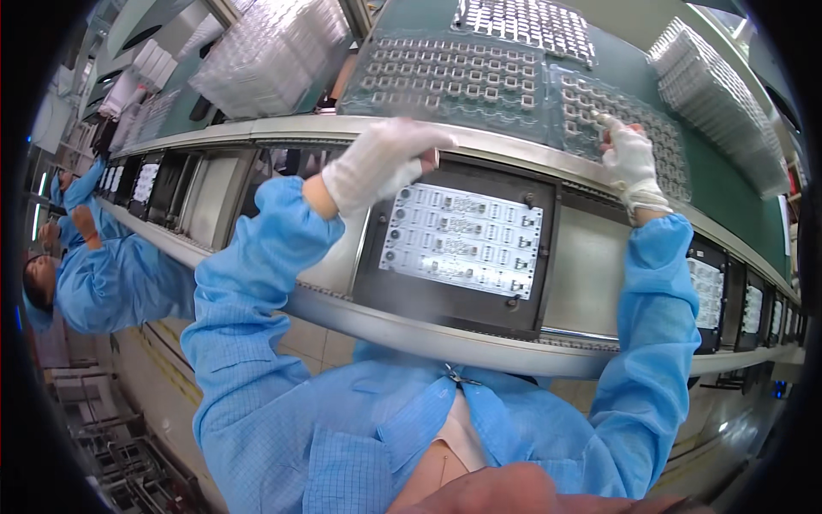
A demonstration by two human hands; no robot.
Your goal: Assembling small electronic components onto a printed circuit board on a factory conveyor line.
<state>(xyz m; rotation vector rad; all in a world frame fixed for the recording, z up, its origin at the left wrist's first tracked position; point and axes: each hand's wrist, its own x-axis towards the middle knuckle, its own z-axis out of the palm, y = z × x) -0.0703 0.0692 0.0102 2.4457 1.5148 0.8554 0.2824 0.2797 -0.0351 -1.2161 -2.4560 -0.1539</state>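
Observation:
My left hand [385,163], in a white glove with bare fingertips, hovers over the upper left corner of a black carrier [411,304]. Its thumb and fingers are drawn together; what they hold, if anything, is too small to name. In the carrier lies a white circuit board panel [462,240] with several rows of small parts. My right hand [632,163], gloved alike, reaches over a clear plastic tray [672,163] of small square metal parts. Its fingers are curled and pinched at the tray's left part, and their grip is partly hidden.
Two more trays of parts, a middle one [454,81] and a far one [527,30], lie on the green bench [621,43]. Stacks of clear trays stand left [270,60] and right [719,103]. A metal rail [300,128] edges the conveyor. Co-workers in blue [128,274] are at left.

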